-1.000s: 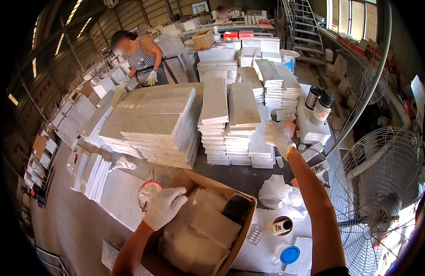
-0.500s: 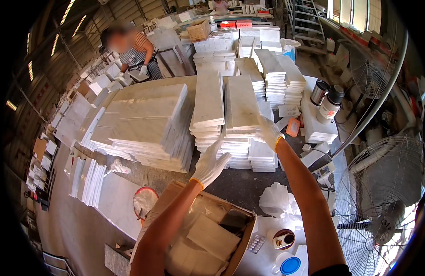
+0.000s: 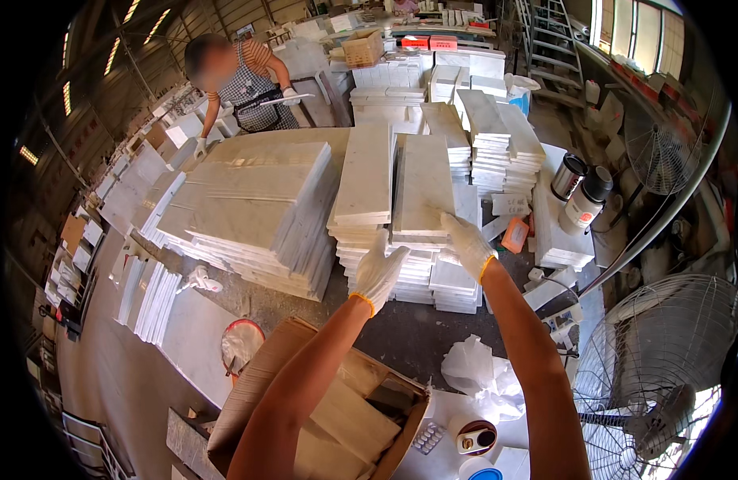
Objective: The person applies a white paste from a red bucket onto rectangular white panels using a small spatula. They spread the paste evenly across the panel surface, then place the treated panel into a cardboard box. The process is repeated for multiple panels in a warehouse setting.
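A stack of long white-grey marble tiles [image 3: 423, 180] stands in front of me. My right hand [image 3: 466, 246], in a white knit glove with a yellow cuff, is at the stack's near right corner. Its fingertips meet the top tile's edge, and its thumb is apart. My left hand [image 3: 379, 276], gloved alike, is open at the near end, fingers extended upward and thumb spread to the right. It lies between this stack and the neighbouring tile stack [image 3: 364, 178] on the left. Whether its fingertips touch a tile, I cannot tell.
Large slabs [image 3: 253, 188] are piled to the left, with a co-worker [image 3: 253, 84] behind them holding a flat piece. An open cardboard box [image 3: 305, 332] sits close below my arms. Bottles [image 3: 581, 200], a plastic bag [image 3: 481, 368] and a caged fan [image 3: 657, 384] are at right.
My right hand has shifted slightly down, its thumb now spread. The left hand has turned more upright beside the stack. The co-worker has straightened, reaching one hand to the slabs. My view has shifted slightly.
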A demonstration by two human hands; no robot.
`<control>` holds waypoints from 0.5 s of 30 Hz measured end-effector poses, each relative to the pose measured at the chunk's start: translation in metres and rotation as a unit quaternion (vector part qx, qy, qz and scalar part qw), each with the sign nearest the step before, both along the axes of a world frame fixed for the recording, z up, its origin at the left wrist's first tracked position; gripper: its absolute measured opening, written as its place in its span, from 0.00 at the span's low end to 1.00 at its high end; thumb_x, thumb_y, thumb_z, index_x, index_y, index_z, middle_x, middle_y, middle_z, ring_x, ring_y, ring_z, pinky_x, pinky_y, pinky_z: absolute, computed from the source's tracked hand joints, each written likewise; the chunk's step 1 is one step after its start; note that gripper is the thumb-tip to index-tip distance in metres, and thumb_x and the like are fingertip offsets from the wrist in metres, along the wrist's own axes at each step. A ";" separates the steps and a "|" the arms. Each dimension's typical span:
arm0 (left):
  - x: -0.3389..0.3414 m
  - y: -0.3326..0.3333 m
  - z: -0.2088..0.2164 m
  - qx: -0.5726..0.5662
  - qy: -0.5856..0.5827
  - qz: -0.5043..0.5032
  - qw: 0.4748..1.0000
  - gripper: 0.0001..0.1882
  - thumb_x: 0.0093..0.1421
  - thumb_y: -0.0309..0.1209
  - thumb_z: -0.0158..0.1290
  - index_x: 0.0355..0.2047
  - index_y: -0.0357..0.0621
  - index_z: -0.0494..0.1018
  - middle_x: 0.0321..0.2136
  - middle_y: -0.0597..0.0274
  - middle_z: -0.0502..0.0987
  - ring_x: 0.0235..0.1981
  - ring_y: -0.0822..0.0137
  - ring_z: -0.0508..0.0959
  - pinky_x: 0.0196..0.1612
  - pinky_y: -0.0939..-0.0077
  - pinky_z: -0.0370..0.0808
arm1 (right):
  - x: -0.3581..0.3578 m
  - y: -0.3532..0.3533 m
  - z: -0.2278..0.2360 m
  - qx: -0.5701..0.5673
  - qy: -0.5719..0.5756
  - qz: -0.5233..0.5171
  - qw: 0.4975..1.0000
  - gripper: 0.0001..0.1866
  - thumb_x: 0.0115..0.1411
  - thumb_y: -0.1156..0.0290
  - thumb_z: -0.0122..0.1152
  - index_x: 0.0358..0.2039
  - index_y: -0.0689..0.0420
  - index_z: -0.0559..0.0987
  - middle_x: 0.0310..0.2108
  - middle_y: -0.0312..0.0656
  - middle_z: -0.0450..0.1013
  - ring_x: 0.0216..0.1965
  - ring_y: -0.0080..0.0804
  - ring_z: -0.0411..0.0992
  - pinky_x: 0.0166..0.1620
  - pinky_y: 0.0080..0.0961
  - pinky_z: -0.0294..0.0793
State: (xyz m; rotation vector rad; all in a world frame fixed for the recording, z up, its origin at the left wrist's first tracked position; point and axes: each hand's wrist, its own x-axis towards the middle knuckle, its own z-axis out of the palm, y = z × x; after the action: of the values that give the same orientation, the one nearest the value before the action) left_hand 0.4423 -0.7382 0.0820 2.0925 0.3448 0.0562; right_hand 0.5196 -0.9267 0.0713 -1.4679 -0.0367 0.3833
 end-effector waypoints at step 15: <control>0.011 -0.009 -0.007 -0.250 0.027 0.002 0.968 0.36 0.61 0.35 0.59 0.66 0.35 0.61 0.65 0.53 0.66 0.60 0.65 0.69 0.60 0.74 0.66 | 0.037 -0.033 -0.014 0.100 0.159 0.020 0.982 0.31 0.62 0.52 0.63 0.60 0.55 0.70 0.54 0.44 0.71 0.49 0.38 0.73 0.49 0.32 0.74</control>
State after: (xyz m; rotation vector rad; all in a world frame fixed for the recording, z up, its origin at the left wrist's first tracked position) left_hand 0.4537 -0.7474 0.0751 1.5956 0.3545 -0.0778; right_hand 0.5562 -0.9595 0.0569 -1.1960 0.1478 0.6252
